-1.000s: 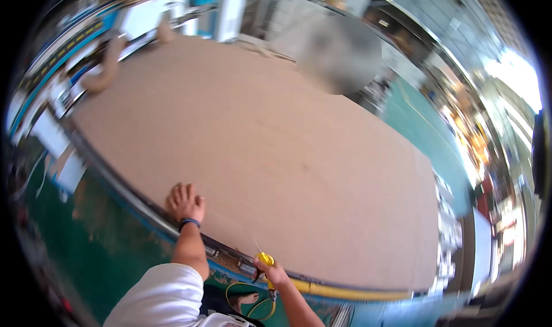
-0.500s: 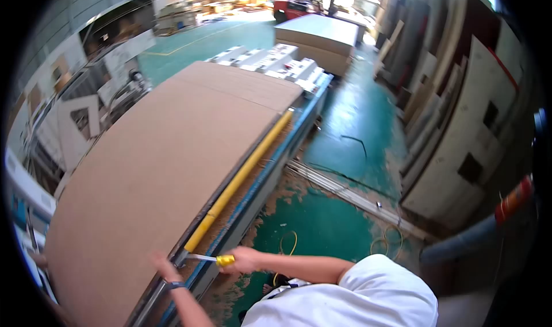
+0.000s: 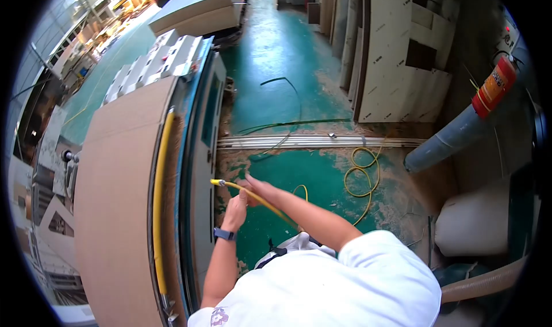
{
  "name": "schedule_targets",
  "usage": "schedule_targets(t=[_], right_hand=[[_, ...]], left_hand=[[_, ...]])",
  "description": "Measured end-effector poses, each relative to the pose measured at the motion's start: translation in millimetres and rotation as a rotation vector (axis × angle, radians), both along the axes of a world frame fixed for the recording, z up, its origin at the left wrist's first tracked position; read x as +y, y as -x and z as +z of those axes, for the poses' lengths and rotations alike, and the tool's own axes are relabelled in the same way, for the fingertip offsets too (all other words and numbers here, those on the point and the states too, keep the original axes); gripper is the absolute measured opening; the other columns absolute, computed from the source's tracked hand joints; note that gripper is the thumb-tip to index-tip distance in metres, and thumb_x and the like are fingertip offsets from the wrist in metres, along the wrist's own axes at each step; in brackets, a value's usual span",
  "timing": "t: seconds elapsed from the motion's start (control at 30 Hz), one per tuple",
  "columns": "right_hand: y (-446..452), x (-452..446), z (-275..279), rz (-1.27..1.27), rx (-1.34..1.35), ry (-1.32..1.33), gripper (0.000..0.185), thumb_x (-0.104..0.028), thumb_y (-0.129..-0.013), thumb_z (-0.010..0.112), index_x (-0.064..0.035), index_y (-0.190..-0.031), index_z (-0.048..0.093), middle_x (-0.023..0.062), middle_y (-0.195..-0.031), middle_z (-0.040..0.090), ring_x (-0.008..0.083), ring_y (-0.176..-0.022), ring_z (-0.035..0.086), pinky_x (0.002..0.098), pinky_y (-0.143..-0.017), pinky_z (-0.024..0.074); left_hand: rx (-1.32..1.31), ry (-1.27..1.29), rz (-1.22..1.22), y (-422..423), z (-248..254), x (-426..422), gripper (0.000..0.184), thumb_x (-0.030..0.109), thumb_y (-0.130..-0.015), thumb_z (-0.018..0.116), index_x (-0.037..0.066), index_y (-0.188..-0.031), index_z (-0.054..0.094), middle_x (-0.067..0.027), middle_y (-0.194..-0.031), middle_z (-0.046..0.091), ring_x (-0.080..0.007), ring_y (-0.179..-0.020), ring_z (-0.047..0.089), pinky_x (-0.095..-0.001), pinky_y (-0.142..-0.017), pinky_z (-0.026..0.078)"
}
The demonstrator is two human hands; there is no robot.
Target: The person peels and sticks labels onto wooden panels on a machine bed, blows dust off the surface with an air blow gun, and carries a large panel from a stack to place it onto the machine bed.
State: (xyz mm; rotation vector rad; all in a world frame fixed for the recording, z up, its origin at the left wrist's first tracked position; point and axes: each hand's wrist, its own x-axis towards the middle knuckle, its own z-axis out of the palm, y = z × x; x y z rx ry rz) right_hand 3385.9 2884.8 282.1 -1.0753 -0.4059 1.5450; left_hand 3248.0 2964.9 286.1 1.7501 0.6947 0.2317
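Note:
A yellow air hose (image 3: 267,205) runs slantwise between my hands and down toward my waist. Its free end, with a metal fitting and a bright yellow tip (image 3: 216,182), points left toward the workbench side (image 3: 202,172). My left hand (image 3: 233,212), with a dark watch on its wrist, is closed at the hose just behind the fitting. My right hand (image 3: 257,189) closes on the hose against the left one, its thumb raised and its other fingers partly hidden. The yellow-handled tool with a metal shaft is out of sight.
Brown board (image 3: 118,200) covers the bench on my left, beside a long yellow bar (image 3: 163,200). Pale metal strips (image 3: 322,142) cross the green floor ahead, near hose coils (image 3: 359,174). A fire extinguisher (image 3: 495,85) and leaning panels (image 3: 397,57) stand at right.
My view has swung right. Both hands have left the bench edge and come together over the floor. The right hand held a yellow-handled tool before; now the hose is between the hands.

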Motion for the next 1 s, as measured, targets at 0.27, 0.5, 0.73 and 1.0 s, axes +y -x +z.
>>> schedule_targets(t=[0.27,0.5,0.73,1.0], right_hand=[[-143.9,-204.9,-133.8,-0.288,0.033,0.522,0.032,-0.035,-0.097,0.058,-0.0073,-0.113,0.059,-0.0009,-0.067,0.053,0.0083,-0.054,0.049,0.0232,-0.048,0.0417],[-244.2,-257.1,-201.2,-0.531,-0.058,0.672,0.038,-0.03,-0.093,0.064,-0.0102,-0.123,0.052,0.0029,-0.073,0.056,0.0128,-0.06,0.057,0.0284,-0.054,0.0479],[-319.7,-262.8,-267.8,-0.847,-0.146,1.092,0.038,-0.019,-0.088,0.062,-0.0052,-0.123,0.057,0.0101,-0.104,0.062,0.0212,-0.088,0.061,0.0352,-0.074,0.0494],[-534.9,-39.7,47.0,-0.864,-1.018,0.013,0.041,-0.003,-0.09,0.057,-0.0078,-0.131,0.056,0.0051,-0.136,0.049,0.0184,-0.126,0.047,0.0318,-0.103,0.0392]], left_hand=[[0.462,-0.423,-0.478,-169.1,-52.2,33.1,0.038,0.038,-0.091,0.058,0.006,-0.107,0.069,-0.0156,-0.107,0.069,-0.0339,-0.102,0.064,-0.043,-0.086,0.051],[0.877,-0.124,-0.102,-60.7,-176.4,83.0,0.043,0.041,-0.089,0.06,0.006,-0.112,0.067,-0.0165,-0.108,0.07,-0.0315,-0.106,0.065,-0.0403,-0.093,0.049],[0.692,0.485,0.565,7.9,-237.8,110.3,0.022,0.022,-0.096,0.059,0.004,-0.106,0.063,-0.0038,-0.076,0.061,-0.014,-0.062,0.056,-0.0296,-0.053,0.047],[0.868,0.456,0.572,-88.7,-272.7,201.8,0.026,0.027,-0.093,0.058,0.003,-0.098,0.067,-0.0077,-0.08,0.066,-0.0187,-0.07,0.062,-0.0362,-0.065,0.05]])
